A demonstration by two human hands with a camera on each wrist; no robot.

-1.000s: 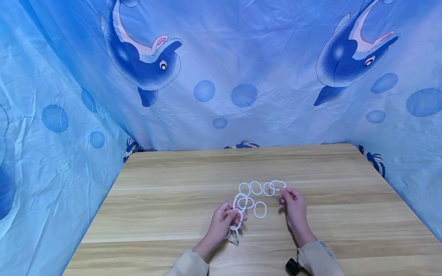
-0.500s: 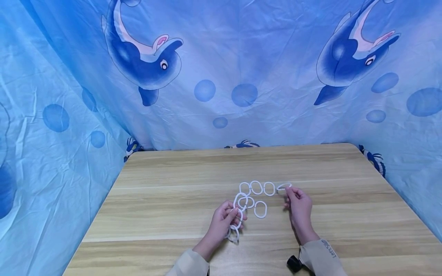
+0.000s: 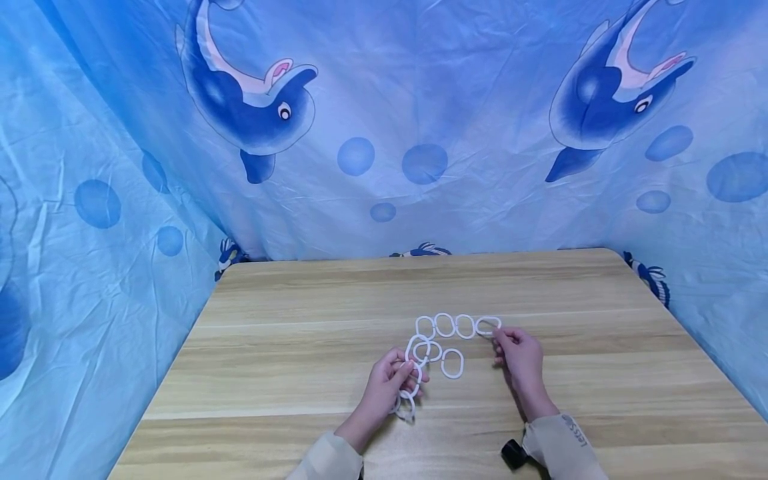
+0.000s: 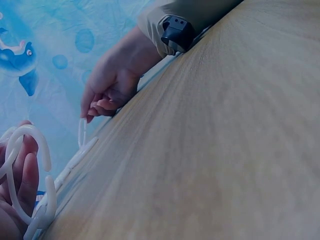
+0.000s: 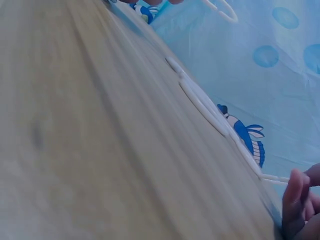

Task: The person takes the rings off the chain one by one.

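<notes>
My left hand (image 3: 381, 383) pinches a white plastic chain link (image 3: 418, 381) between thumb and fingers. Other links (image 3: 407, 408) hang joined to it below, and a larger link (image 3: 413, 347) joins it above. In the left wrist view a held link (image 4: 45, 145) shows a gap in its loop. My right hand (image 3: 521, 360) pinches the edge of a single link (image 3: 489, 317) at the right end of a row. That link (image 4: 82, 131) stands tilted up in the left wrist view; whether it joins its neighbour cannot be told.
Several white links (image 3: 445, 314) lie in a row on the wooden table (image 3: 288, 367), between the hands. One loose link (image 3: 461, 360) lies below the row. A blue dolphin-print curtain (image 3: 396, 100) stands behind the table. A black device (image 3: 513, 454) sits at the right wrist.
My right hand has drawn its link rightward off the neighbouring link, then set it back flatter at the row's end. My left hand holds its chain still.
</notes>
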